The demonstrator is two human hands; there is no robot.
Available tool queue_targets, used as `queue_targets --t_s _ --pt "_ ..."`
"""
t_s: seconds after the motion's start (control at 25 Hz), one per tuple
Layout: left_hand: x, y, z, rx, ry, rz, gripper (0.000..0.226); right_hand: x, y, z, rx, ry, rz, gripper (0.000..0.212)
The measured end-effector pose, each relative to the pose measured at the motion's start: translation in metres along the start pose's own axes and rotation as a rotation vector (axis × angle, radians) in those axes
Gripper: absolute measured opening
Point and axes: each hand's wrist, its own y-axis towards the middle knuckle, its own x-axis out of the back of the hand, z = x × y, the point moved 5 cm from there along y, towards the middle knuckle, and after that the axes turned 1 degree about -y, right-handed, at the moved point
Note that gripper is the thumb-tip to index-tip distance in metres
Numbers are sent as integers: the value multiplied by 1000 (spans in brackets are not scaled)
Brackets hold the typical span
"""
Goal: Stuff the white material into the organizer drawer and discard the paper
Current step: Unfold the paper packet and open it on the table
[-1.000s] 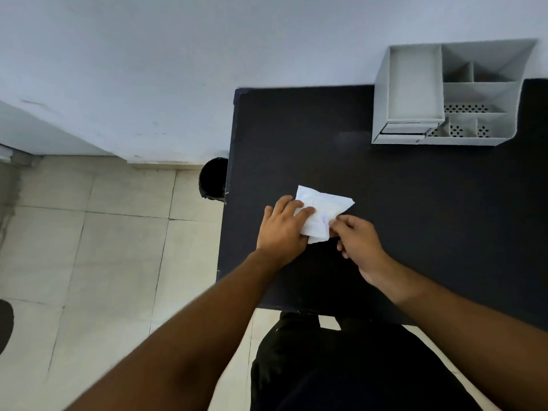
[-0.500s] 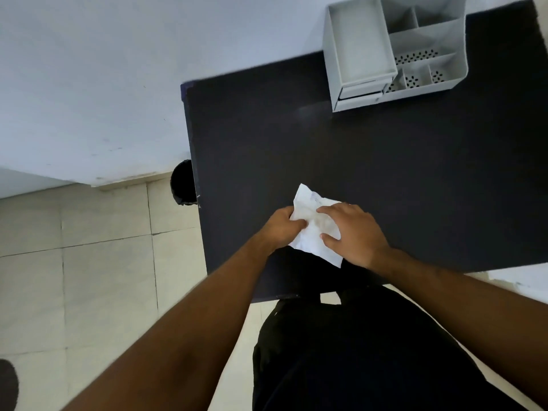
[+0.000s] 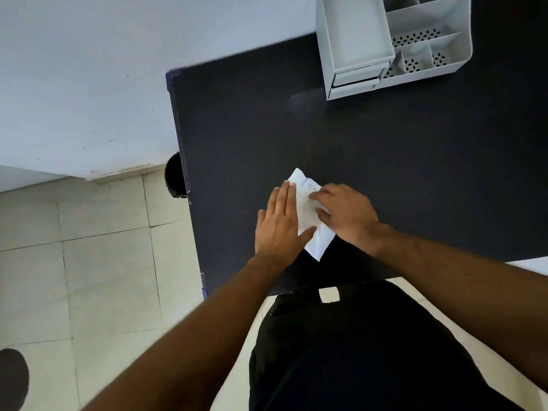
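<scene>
White paper packet lies flat on the black table near its front edge, at about 6 o'clock of the tabletop, and both of your hands are on it. Your left hand is spread, palm down, fingers straight and pointing toward 12 o'clock, pinning the packet's left side; your right hand comes in from 4 o'clock with the fingers curled over the packet's right side, and I cannot tell whether they pinch an edge or only press on it. Faint blue print shows on the upper corner of the packet. Whether the white material is inside it is not visible. The step in hand looks like opening or flattening the packet to get the filling out, so the task reads as barely begun: nothing has gone into the drawer, which sits closed low on the front of the grey organizer at about 1 o'clock, well apart from your hands. Next you will likely need to keep the left palm down as an anchor while the right fingers peel or tear the paper open, then carry the material up to the organizer and pull the drawer out. A dark bin stands on the floor just beside the table's left edge, at 9 o'clock, a likely place for the paper.
</scene>
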Motion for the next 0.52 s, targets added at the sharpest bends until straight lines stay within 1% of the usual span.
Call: queue_targets --t_s 0.04,0.12,0.24,0.4,0.52 --pt "-9 -2 0 15 20 73 99 0 3 1 18 -12 25 37" --pt "-22 -4 2 53 18 122 100 0 8 4 72 -89 41 35" --pt "-31 0 10 98 -24 137 102 -1 12 7 171 -202 16 29" --pt "-34 3 11 83 114 154 100 -6 12 2 262 -277 -14 18" --pt "-35 3 10 96 187 163 100 -7 14 1 285 -270 -69 8"
